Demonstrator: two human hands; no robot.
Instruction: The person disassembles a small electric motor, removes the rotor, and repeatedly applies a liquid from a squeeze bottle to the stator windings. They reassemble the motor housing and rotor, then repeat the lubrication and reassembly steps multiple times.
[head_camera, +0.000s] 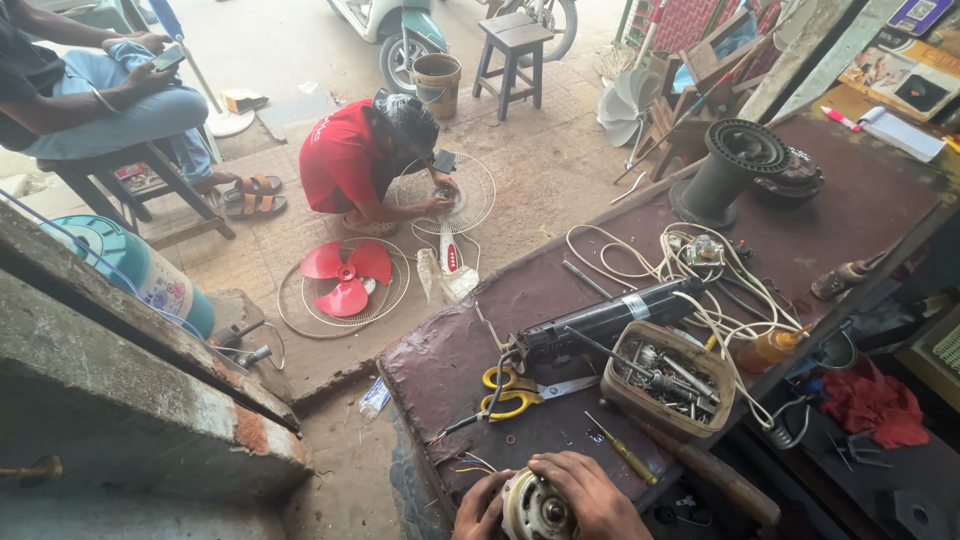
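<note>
At the bottom edge of the head view, both hands grip a small round electric motor (535, 508) with a metal core. My left hand (478, 508) wraps its left side. My right hand (592, 492) covers its top and right side. The motor is held over the near edge of a dark maroon workbench (860, 190). Just beyond my hands lie yellow-handled scissors (512, 391), a yellow-handled screwdriver (624, 451) and a black cylindrical tool (605, 318).
A wooden tray of metal parts (668, 378), tangled white wires (690, 262) and a black motor housing (730, 165) sit on the bench. On the pavement a person in red (350, 160) crouches over a fan guard (470, 190), near red fan blades (346, 278). Another person sits at the top left.
</note>
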